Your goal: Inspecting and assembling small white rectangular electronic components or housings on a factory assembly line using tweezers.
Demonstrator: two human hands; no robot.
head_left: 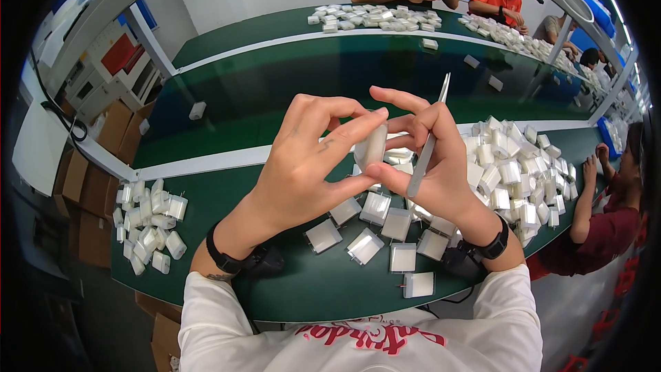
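My left hand (296, 169) pinches a small white power adapter (376, 145) between thumb and fingertips, above the middle of the green table. The adapter is held upright and partly hidden by the fingers. My right hand (444, 169) meets it from the other side, its thumb touching the adapter's lower end. Metal tweezers (421, 164) are also gripped in my right hand, their points upward and away from the adapter. Under my hands, several similar adapters (403, 257) lie loose on the table, some with thin metal prongs showing.
A large heap of white adapters (513, 165) is at the right, a smaller one (148, 227) at the left. A white frame rail (206, 165) crosses behind my hands. Cardboard boxes (93, 186) stand left. Co-workers sit across and at the right, near more piles (379, 18).
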